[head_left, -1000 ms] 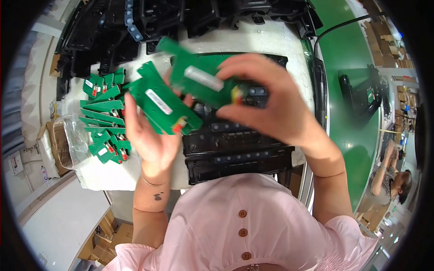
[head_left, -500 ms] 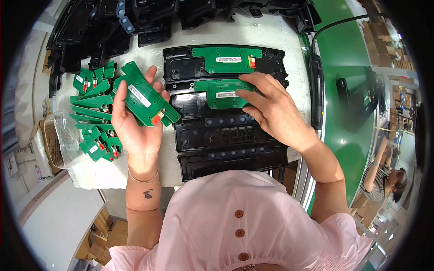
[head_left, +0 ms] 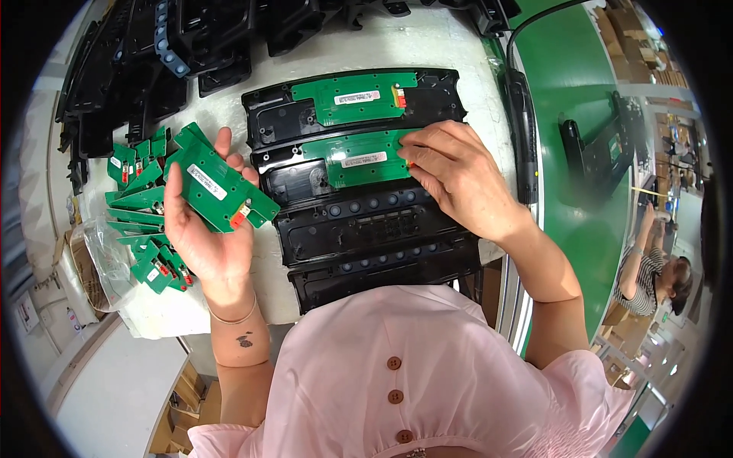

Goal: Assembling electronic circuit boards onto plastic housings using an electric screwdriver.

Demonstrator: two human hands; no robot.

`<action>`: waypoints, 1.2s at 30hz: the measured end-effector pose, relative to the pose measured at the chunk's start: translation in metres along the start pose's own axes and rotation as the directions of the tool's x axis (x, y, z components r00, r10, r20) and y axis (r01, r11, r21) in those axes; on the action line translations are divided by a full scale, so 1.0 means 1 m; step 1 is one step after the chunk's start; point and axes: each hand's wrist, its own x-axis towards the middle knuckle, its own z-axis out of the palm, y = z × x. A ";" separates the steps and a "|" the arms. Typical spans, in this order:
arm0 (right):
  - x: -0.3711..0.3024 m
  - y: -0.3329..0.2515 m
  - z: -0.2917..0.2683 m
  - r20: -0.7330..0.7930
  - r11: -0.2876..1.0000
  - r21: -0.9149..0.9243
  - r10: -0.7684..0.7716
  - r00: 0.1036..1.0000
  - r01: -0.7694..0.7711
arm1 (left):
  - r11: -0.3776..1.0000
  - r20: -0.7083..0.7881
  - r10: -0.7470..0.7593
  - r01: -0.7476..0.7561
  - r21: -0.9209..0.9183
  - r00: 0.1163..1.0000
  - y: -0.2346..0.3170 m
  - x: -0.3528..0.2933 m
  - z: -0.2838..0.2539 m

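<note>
From the head camera, the left hand (head_left: 205, 229) is cupping a small stack of green circuit boards (head_left: 221, 187), fingers curled round their edges. They look light, stiff and fragile, best gripped by the rims. The right hand (head_left: 456, 179), fingers flattened, is pressing another board (head_left: 359, 156) into a black housing (head_left: 305, 172) on the surface (head_left: 427, 46), the board lying at nine o'clock from its fingertips.
</note>
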 end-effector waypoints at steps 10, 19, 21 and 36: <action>0.018 -0.036 -0.003 -0.162 0.957 0.287 0.010 0.987 0.038 | 0.999 0.130 0.002 -0.007 0.033 0.991 -0.015 -0.016 0.013; 0.030 -0.077 -0.001 0.120 0.886 0.435 0.117 0.986 -0.159 | 0.981 0.136 0.055 -0.079 0.175 0.989 -0.052 -0.033 0.033; 0.031 -0.071 -0.006 0.002 0.865 0.498 0.063 0.998 -0.056 | 1.000 0.204 0.021 -0.025 0.014 0.979 -0.043 -0.035 0.030; -0.047 -0.044 -0.001 0.031 0.999 0.000 -0.047 0.998 0.047 | 0.991 0.031 0.063 -0.067 0.116 0.998 -0.009 -0.039 -0.007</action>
